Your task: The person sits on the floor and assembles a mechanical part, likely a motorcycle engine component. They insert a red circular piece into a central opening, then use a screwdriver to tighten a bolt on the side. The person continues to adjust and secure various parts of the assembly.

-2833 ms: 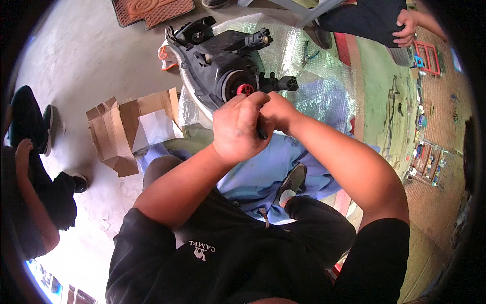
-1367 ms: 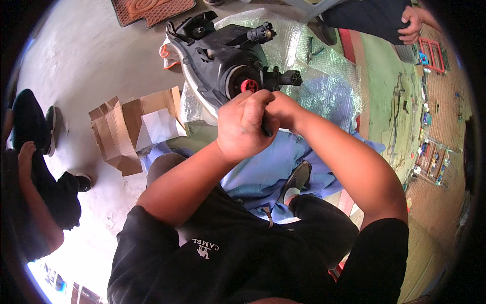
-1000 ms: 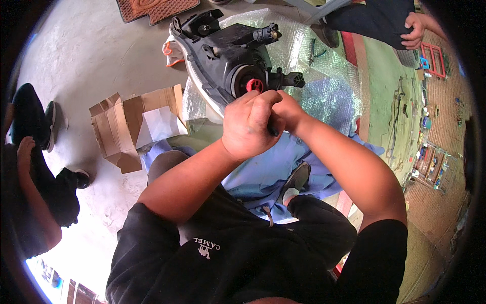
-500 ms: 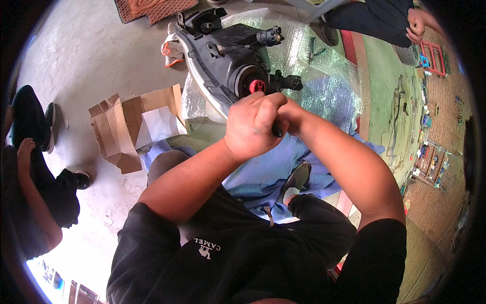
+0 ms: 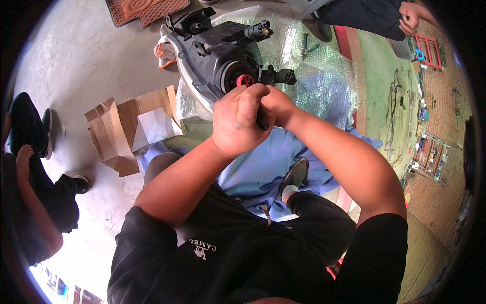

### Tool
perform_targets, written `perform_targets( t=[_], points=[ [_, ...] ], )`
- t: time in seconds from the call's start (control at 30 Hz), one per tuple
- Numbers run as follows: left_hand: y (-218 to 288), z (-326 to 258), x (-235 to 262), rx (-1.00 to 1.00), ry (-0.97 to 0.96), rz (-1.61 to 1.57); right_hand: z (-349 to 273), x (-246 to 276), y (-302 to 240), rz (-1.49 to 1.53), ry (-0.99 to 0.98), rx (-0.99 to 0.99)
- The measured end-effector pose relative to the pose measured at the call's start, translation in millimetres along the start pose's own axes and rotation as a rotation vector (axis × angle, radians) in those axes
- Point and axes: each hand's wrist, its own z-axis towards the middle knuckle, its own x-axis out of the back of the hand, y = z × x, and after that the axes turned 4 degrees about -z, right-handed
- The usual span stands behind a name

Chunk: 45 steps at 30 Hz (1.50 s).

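Note:
A car headlight unit point(image 5: 207, 55) with a black back housing lies tilted in front of me on bubble wrap. Near its lower end, a round opening holds a red disc-shaped part point(image 5: 245, 80). My left hand point(image 5: 237, 121) is closed around a black-handled tool, and only the handle's end point(image 5: 262, 124) sticks out of the fist. Pressed against it from the right, my right hand point(image 5: 277, 105) looks closed too; its fingers are mostly hidden behind the left. Both hands are just below the red part, and they cover the tool's front end.
An opened cardboard box point(image 5: 119, 121) with white paper lies left. Blue cloth point(image 5: 253, 162) spreads beneath my arms. Pliers point(image 5: 307, 48) rest on the bubble wrap point(image 5: 329, 66). A glove point(image 5: 164, 53) lies beside the headlight. Other people are at the left edge and upper right.
The headlight and both my hands appear shifted slightly left and up in the picture, along with the surroundings. My grip looks the same.

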Motion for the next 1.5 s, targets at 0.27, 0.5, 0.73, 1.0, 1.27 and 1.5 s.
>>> perform_targets(
  t=[0.27, 0.5, 0.73, 1.0, 1.27, 1.5],
  points=[
    [-0.4, 4.2, 1.4, 0.004, 0.003, -0.019, -14.1, 14.1, -24.7, 0.281, -0.027, -0.193],
    [-1.1, -1.1, -2.8, -0.006, 0.001, -0.002, -17.2, 19.3, -36.4, 0.435, -0.032, -0.403],
    [-0.6, -7.2, -10.1, -0.039, -0.026, -0.034, -23.1, 13.1, -20.8, 0.68, -0.258, -0.354],
    [4.6, -9.7, -11.4, -0.056, -0.025, -0.104, -36.5, 17.8, -29.8, 0.728, -0.282, -0.293],
    [6.5, -25.0, -18.2, -0.015, -0.05, -0.079, -46.0, 11.3, -8.1, 0.643, -0.277, -0.289],
    [7.4, -20.7, -14.9, -0.045, -0.06, -0.052, -45.3, 13.7, -7.7, 0.46, -0.093, -0.349]
  ],
)
